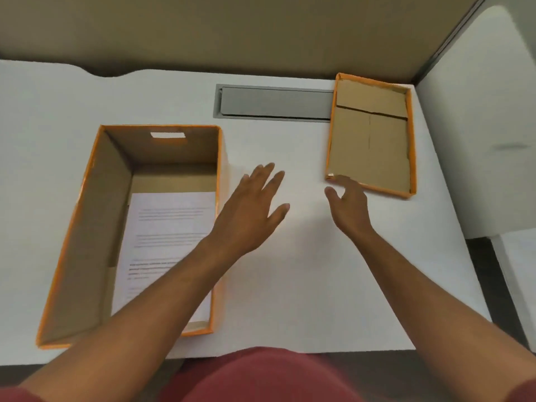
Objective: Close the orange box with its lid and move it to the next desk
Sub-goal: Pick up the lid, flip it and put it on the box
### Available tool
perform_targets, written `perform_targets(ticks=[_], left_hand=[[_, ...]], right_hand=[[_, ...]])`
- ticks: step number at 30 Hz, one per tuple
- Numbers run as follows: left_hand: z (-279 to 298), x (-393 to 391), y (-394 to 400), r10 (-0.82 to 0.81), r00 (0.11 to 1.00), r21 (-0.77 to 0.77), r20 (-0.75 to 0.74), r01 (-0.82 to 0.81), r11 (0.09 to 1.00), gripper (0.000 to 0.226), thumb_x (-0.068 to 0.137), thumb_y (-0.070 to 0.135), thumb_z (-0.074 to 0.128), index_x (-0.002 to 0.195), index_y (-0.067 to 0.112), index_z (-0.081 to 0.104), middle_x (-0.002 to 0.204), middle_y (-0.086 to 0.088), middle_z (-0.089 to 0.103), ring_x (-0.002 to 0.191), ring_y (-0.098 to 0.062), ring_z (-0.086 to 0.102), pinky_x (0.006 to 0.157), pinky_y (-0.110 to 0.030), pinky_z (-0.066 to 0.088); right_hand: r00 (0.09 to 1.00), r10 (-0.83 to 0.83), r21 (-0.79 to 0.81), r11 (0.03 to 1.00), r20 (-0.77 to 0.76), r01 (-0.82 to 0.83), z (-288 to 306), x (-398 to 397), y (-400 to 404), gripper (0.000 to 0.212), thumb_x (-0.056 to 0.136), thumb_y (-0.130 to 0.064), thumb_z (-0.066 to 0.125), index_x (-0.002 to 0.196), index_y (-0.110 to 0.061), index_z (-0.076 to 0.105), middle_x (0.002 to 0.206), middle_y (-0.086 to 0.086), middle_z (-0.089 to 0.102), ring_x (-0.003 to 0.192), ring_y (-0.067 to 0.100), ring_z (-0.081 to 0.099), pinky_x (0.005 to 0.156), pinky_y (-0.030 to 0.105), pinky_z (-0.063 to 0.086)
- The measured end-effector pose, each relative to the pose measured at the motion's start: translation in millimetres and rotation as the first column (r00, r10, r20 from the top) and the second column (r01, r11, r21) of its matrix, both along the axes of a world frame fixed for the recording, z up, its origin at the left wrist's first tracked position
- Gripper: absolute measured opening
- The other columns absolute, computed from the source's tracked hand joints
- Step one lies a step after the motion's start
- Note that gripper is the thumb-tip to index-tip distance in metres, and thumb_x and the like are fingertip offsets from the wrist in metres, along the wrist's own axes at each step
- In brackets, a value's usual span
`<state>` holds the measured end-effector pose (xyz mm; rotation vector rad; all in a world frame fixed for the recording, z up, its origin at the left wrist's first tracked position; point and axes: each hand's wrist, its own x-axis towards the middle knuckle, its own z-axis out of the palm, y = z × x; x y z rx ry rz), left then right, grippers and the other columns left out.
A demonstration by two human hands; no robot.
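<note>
Looking down from the head camera, I see on the left the orange box [95, 242], a deep rectangular carton with bright orange outer faces and rim and plain brown cardboard inside, standing open on the smooth white desk [290, 285]. A slot-shaped handle hole [167, 135] is cut through its far wall, and flat sheets of white printed paper [162, 242] lie on its floor, the text too blurred for me to read. My left forearm crosses above the box's near right corner, and my left hand [249, 210] hangs over bare desk just right of the box, palm down, fingers spread and straight, holding nothing. Behind it, set into the desktop, is a long grey rectangular cable hatch [275, 103] with a matte cover. Further right, my right hand [349, 206] is loosely open with fingers curled, its fingertips at the near left corner of the lid [371, 140]; I cannot tell whether they actually touch it, and nothing is gripped. That lid lies upside down, well apart from the box, a shallow tray with orange edges and a creased brown cardboard inner face showing folded flap seams. A tan partition panel [232, 33] rises behind the desk, and a second white surface [478, 126] adjoins on the far right.
</note>
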<state>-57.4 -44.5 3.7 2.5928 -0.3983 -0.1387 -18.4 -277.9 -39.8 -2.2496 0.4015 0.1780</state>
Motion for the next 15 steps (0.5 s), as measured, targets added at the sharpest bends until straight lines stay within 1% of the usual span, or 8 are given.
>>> perform_targets(ticks=[2, 3, 4, 6, 8, 11, 13, 15], left_hand=[[-17, 9, -38, -0.054, 0.998, 0.046, -0.042, 0.056, 0.997, 0.067, 0.108, 0.045, 0.045, 0.166, 0.016, 0.024, 0.176, -0.007, 0.014, 0.163, -0.025, 0.008, 0.132, -0.044, 0.011], [-25, 13, -55, -0.068, 0.995, 0.068, -0.069, 0.073, 0.995, 0.068, 0.109, 0.044, 0.045, 0.166, 0.016, 0.023, 0.176, -0.007, 0.013, 0.163, -0.026, 0.007, 0.132, -0.044, 0.01], [-33, 18, -71, -0.076, 0.993, 0.088, -0.096, 0.085, 0.993, 0.068, 0.109, 0.043, 0.045, 0.166, 0.015, 0.022, 0.177, -0.008, 0.012, 0.163, -0.027, 0.006, 0.132, -0.044, 0.009], [-48, 26, -100, -0.086, 0.987, 0.128, -0.138, 0.104, 0.986, 0.067, 0.109, 0.041, 0.043, 0.166, 0.015, 0.019, 0.177, -0.009, 0.01, 0.163, -0.028, 0.004, 0.131, -0.044, 0.009], [-61, 31, -121, -0.089, 0.981, 0.175, -0.173, 0.12, 0.977, 0.067, 0.11, 0.04, 0.042, 0.167, 0.015, 0.016, 0.177, -0.009, 0.006, 0.163, -0.029, 0.002, 0.131, -0.046, 0.01], [-76, 32, -142, -0.093, 0.975, 0.233, -0.202, 0.14, 0.962, 0.07, 0.11, 0.039, 0.041, 0.168, 0.015, 0.009, 0.177, -0.008, 0.0, 0.163, -0.03, -0.002, 0.131, -0.05, 0.01], [-83, 24, -149, -0.09, 0.976, 0.233, -0.196, 0.136, 0.963, 0.071, 0.11, 0.039, 0.042, 0.168, 0.016, 0.009, 0.177, -0.008, -0.001, 0.163, -0.031, -0.002, 0.13, -0.054, 0.012], [-88, 15, -155, -0.058, 0.979, 0.193, -0.194, 0.097, 0.976, 0.069, 0.11, 0.038, 0.041, 0.168, 0.017, 0.01, 0.177, -0.009, 0.001, 0.163, -0.031, 0.0, 0.13, -0.054, 0.012]], right_hand=[[0.997, 0.074, -0.162, 0.984, -0.013, -0.075, -14, 24, -46, 0.061, 0.1, -0.038, 0.052, 0.149, -0.003, 0.056, 0.157, 0.017, 0.054, 0.137, 0.039, 0.057, 0.115, 0.042, 0.043], [0.991, 0.129, -0.255, 0.957, -0.045, -0.137, -23, 35, -66, 0.07, 0.096, -0.046, 0.046, 0.151, -0.002, 0.054, 0.158, 0.02, 0.052, 0.142, 0.042, 0.052, 0.119, 0.049, 0.04], [0.977, 0.183, -0.349, 0.914, -0.106, -0.208, -32, 43, -84, 0.074, 0.096, -0.049, 0.044, 0.154, -0.005, 0.051, 0.163, 0.02, 0.047, 0.149, 0.043, 0.044, 0.122, 0.056, 0.035], [0.935, 0.261, -0.482, 0.804, -0.24, -0.348, -48, 49, -108, 0.066, 0.103, -0.045, 0.05, 0.161, -0.012, 0.042, 0.172, 0.015, 0.035, 0.158, 0.042, 0.028, 0.126, 0.06, 0.023], [0.891, 0.353, -0.514, 0.728, -0.285, -0.452, -59, 44, -121, 0.066, 0.105, -0.043, 0.052, 0.164, -0.017, 0.035, 0.175, 0.011, 0.029, 0.161, 0.04, 0.023, 0.127, 0.062, 0.017], [0.87, 0.409, -0.525, 0.694, -0.276, -0.493, -69, 22, -132, 0.073, 0.103, -0.044, 0.053, 0.167, -0.018, 0.029, 0.176, 0.011, 0.026, 0.161, 0.038, 0.024, 0.128, 0.064, 0.014], [0.871, 0.419, -0.521, 0.7, -0.255, -0.489, -70, -1, -135, 0.073, 0.1, -0.047, 0.051, 0.165, -0.017, 0.037, 0.172, 0.013, 0.035, 0.157, 0.04, 0.033, 0.126, 0.068, 0.017], [0.873, 0.443, -0.514, 0.71, -0.205, -0.481, -70, -33, -133, 0.074, 0.095, -0.052, 0.045, 0.16, -0.016, 0.047, 0.166, 0.014, 0.047, 0.151, 0.042, 0.044, 0.123, 0.071, 0.024]])
